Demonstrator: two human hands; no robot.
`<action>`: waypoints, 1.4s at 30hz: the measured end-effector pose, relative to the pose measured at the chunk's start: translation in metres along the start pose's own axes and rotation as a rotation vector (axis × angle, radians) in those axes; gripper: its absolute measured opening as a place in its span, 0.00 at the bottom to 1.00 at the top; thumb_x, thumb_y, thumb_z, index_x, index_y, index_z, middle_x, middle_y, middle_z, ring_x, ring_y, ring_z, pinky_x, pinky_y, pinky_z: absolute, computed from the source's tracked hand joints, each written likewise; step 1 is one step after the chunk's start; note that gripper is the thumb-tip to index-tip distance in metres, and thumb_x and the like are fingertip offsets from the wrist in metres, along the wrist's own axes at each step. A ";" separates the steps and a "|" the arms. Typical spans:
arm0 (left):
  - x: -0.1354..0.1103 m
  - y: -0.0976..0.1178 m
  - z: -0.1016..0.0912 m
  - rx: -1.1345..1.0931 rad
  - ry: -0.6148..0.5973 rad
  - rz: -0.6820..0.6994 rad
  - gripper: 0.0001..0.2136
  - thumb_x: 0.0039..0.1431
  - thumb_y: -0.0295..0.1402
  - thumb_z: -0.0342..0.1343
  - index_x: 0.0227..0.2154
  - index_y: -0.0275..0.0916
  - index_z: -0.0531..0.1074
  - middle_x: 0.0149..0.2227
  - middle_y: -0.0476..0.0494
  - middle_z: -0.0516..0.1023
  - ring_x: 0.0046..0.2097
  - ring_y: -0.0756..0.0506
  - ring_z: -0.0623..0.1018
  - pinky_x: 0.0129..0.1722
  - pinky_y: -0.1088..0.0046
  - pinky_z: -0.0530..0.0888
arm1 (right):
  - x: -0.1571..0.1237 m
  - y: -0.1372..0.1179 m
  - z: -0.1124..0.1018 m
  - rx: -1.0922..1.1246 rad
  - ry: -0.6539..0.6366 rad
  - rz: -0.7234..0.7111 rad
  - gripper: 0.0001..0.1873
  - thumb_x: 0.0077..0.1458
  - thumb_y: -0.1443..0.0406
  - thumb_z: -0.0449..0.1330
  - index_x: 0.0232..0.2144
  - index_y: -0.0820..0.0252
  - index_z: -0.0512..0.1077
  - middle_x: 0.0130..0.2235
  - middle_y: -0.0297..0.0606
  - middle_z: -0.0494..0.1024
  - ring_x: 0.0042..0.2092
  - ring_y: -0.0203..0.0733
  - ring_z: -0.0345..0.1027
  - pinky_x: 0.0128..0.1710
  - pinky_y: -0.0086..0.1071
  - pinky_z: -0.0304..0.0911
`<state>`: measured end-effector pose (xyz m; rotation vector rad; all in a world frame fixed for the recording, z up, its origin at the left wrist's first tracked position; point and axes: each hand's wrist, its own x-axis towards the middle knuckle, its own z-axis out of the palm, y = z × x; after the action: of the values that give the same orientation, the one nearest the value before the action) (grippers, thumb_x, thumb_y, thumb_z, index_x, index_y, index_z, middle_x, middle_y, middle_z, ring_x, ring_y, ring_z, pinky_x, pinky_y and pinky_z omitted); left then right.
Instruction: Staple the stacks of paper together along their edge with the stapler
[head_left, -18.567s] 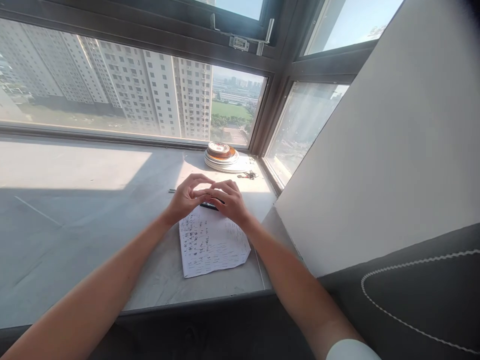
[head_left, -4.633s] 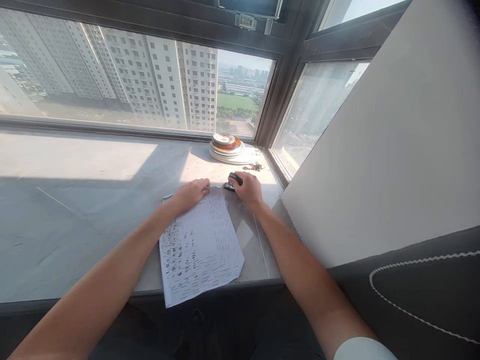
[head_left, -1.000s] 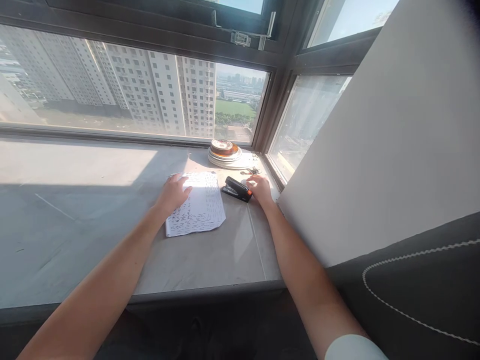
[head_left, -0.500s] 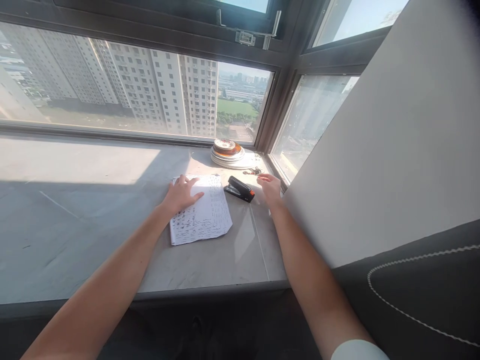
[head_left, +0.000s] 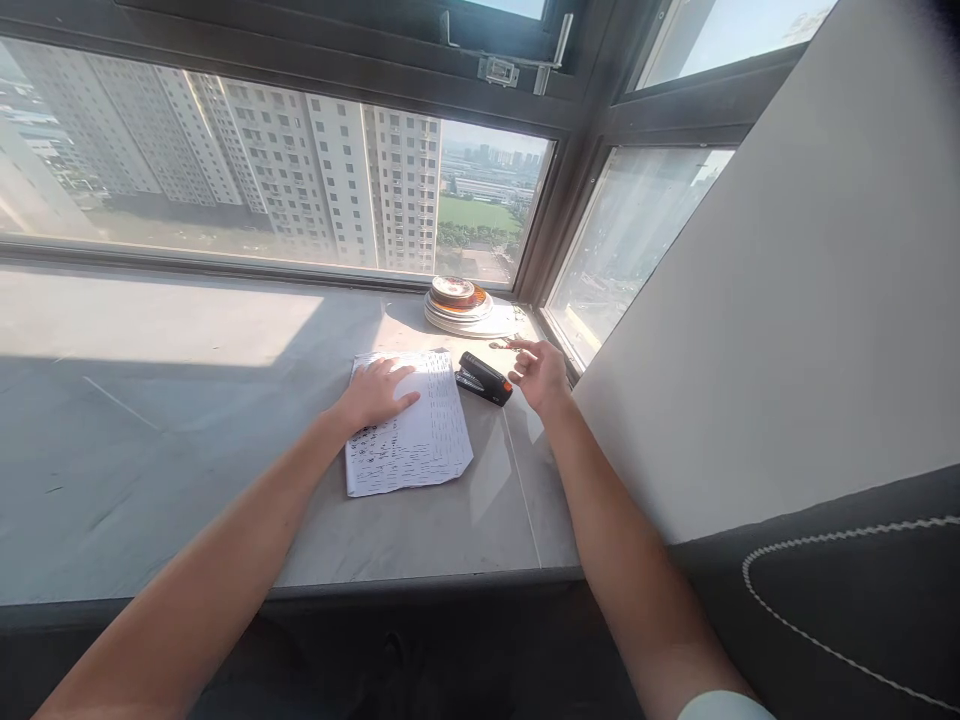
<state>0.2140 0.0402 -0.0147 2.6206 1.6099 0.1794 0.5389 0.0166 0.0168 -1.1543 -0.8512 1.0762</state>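
Left hand [head_left: 379, 393] lies palm down over the far left part of the paper [head_left: 431, 440], fingers loosely spread and gripping nothing; right hand [head_left: 545, 378], half curled with the forefinger reaching left, is just right of the stapler [head_left: 484, 378], and whether anything is pinched there I cannot tell. The paper rests on the sill [head_left: 225, 470], with writing down its left side and short dashes elsewhere. Just beyond its right edge sits the black stapler, orange end toward the right hand. By my reading, the step in hand is steadying the paper; taking up the stapler would call for the right hand to open and come left. Farther off are a small cluster [head_left: 498, 346], too blurred to name, and a round stack [head_left: 459, 308] near the window [head_left: 277, 190]; a white wall [head_left: 787, 300] slants along the right
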 end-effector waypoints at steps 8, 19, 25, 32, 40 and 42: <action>-0.002 0.004 -0.002 -0.059 -0.002 0.045 0.33 0.71 0.57 0.48 0.73 0.49 0.65 0.76 0.34 0.60 0.76 0.29 0.58 0.72 0.44 0.56 | -0.005 0.028 0.021 -1.072 -0.172 -0.561 0.17 0.50 0.52 0.75 0.31 0.57 0.78 0.50 0.51 0.71 0.60 0.64 0.60 0.59 0.57 0.64; 0.004 0.007 0.002 -0.272 0.075 0.181 0.21 0.67 0.47 0.53 0.56 0.43 0.76 0.65 0.37 0.76 0.68 0.33 0.72 0.69 0.52 0.65 | -0.007 0.007 0.008 -1.103 0.014 -0.767 0.12 0.67 0.55 0.62 0.36 0.56 0.76 0.45 0.47 0.66 0.50 0.58 0.58 0.56 0.57 0.62; 0.012 0.008 0.009 -0.497 0.134 0.157 0.18 0.63 0.35 0.48 0.50 0.41 0.78 0.65 0.37 0.75 0.69 0.34 0.71 0.71 0.53 0.64 | -0.038 0.000 0.040 -1.171 -0.361 -0.926 0.10 0.68 0.55 0.63 0.42 0.55 0.76 0.47 0.45 0.67 0.51 0.56 0.58 0.54 0.50 0.59; 0.016 0.005 0.011 -0.697 0.167 -0.021 0.22 0.51 0.31 0.50 0.50 0.43 0.75 0.57 0.39 0.82 0.61 0.35 0.78 0.64 0.55 0.73 | -0.049 0.013 0.065 -1.291 -0.497 -0.896 0.15 0.68 0.53 0.62 0.36 0.57 0.74 0.48 0.49 0.69 0.50 0.57 0.58 0.49 0.48 0.59; 0.020 0.010 0.016 -1.063 0.253 -0.204 0.18 0.46 0.31 0.53 0.42 0.40 0.77 0.53 0.36 0.84 0.63 0.34 0.79 0.66 0.54 0.72 | -0.032 0.031 0.065 -1.131 -0.456 -0.752 0.17 0.72 0.52 0.57 0.39 0.55 0.78 0.45 0.45 0.70 0.49 0.54 0.61 0.51 0.47 0.62; 0.020 0.010 0.014 -1.196 0.302 -0.256 0.16 0.48 0.31 0.54 0.41 0.39 0.77 0.53 0.35 0.84 0.62 0.35 0.80 0.65 0.54 0.73 | -0.025 0.034 0.060 -0.995 -0.315 -0.651 0.19 0.75 0.56 0.49 0.41 0.54 0.78 0.42 0.43 0.69 0.49 0.52 0.62 0.52 0.46 0.63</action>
<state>0.2338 0.0537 -0.0265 1.4932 1.2354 1.1352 0.4685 0.0117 -0.0033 -1.3368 -1.9758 0.2405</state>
